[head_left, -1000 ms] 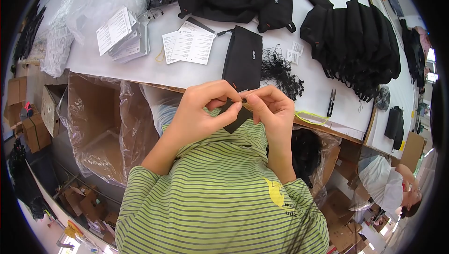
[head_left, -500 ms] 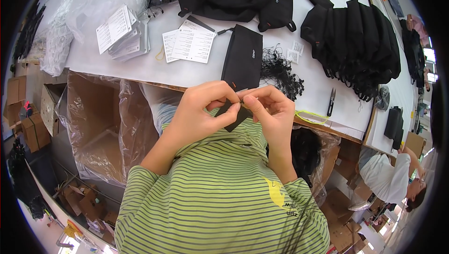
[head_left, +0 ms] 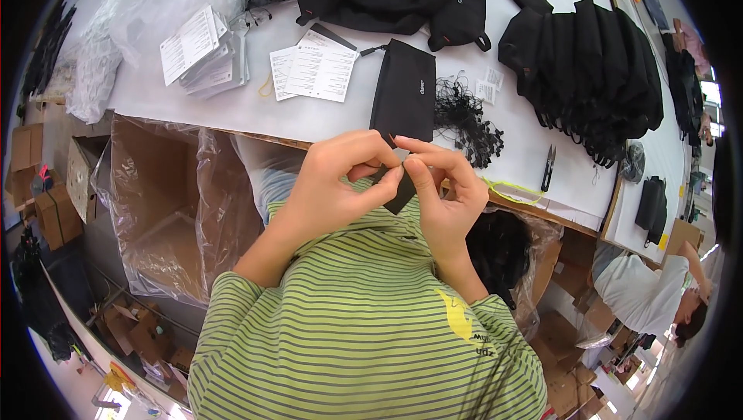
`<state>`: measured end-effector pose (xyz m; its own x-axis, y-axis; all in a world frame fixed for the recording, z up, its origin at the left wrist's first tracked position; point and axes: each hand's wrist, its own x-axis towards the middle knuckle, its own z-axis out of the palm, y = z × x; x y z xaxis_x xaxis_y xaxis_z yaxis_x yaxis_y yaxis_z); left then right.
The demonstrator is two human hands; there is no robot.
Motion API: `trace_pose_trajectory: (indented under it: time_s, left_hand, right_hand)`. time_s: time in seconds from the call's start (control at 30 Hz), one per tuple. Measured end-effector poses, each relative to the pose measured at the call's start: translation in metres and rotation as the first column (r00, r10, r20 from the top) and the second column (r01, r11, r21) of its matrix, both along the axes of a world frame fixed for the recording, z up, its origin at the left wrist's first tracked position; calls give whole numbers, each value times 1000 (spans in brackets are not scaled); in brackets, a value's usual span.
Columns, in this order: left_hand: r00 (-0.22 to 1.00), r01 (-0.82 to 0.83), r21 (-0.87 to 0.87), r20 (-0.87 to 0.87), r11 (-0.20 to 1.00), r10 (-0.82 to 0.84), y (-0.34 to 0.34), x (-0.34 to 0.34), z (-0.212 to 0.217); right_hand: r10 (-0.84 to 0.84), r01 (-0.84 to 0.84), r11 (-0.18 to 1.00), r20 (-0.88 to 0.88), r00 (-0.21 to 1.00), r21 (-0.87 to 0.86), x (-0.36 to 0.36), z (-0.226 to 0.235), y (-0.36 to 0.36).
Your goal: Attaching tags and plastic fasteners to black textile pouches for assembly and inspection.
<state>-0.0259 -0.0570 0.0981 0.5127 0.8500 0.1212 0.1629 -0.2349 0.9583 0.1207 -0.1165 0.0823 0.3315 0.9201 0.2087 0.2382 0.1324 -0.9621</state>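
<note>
While both hands met at the near edge of the worktop (head_left: 232, 107), the left hand (head_left: 337, 180) and right hand (head_left: 441, 196) pinched the lower end of a black pouch (head_left: 404, 95) between thumbs and fingers, tips touching. The pouch lay lengthwise on the worktop, its near end over the edge. Beside it sat a tangle of black cords (head_left: 464, 122), paper tags (head_left: 313, 72) and snips (head_left: 548, 169).
</note>
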Motion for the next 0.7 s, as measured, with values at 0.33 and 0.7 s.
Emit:
trace_pose_trajectory:
  time_s: [0.33, 0.7]
  left_hand:
    - [987, 162, 152, -29, 975, -160, -8, 9, -5]
    - [967, 254, 274, -93, 928, -238, -22, 22, -19]
  right_hand:
    - [36, -11, 987, 155, 987, -162, 37, -5, 31]
    - [73, 201, 911, 620, 781, -360, 41, -43, 44]
